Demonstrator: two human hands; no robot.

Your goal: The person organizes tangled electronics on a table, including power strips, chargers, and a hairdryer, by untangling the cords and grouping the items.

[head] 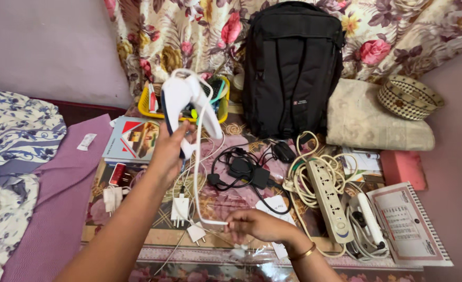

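Backpack (292,68), one and black, is leaning upright against the flowered curtain (398,31), propped there so it is staying out of the way of the clutter in front. Beside it one beige cushion (377,120) is lying flat with one patterned bowl (409,97) resting on its far end. One white power strip (329,201) is lying among loops of its own cream cord, and one spiral calendar (408,224) is sitting at the right edge. One book (134,138) is lying flat before one yellow basket (147,107).

Nearer the person, the left hand (167,151) is lifting one white handheld appliance (181,102) above the table (231,237), the fingers closing fully round its handle so its cord hangs free instead of tangling. The right hand (254,224) is pinching that white cord (197,172) low down near the table edge, thumb and forefinger closing on it, the other fingers curling loosely, pulling it straight. One black charger (249,172) with its coiled lead is lying in the middle, and two small white plug adapters (180,209) are resting just beside the hanging cord.
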